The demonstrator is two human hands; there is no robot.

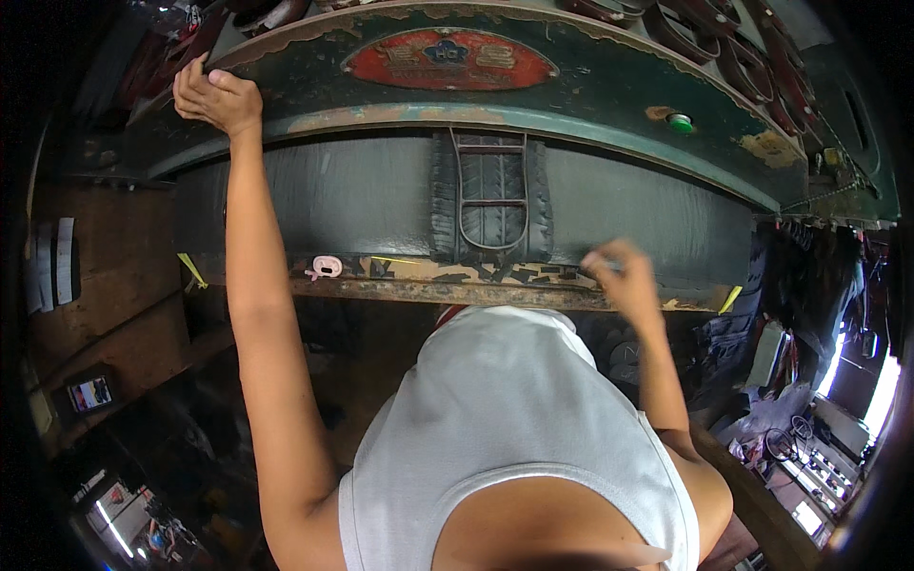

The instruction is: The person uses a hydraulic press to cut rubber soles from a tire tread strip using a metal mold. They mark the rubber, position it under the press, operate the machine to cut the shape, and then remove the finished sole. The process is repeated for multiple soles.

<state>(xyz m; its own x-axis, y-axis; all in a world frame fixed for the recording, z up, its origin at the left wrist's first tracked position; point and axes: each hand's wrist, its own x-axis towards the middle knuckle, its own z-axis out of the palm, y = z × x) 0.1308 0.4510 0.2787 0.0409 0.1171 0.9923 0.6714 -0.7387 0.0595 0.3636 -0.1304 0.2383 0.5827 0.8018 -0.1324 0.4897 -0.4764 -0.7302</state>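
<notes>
White vest [533, 400] nearest, cut off by lower edge. Beyond it, worn ledge [390, 291] with black scraps [546, 280]; pink case [327, 266] on left part. Right hand [624, 274] near ledge's right part, blurred, fingers curled; cannot tell whether anything in grip. Farther, metal frame [493, 202] with crossbars lies on black tread piece [483, 225], middle of dark bed [647, 214]; far end hard to make out beneath green panel [609, 95]. Left hand [217, 98] at panel's upper left, fingers bent, tips partly hidden; cannot tell what they hold.
</notes>
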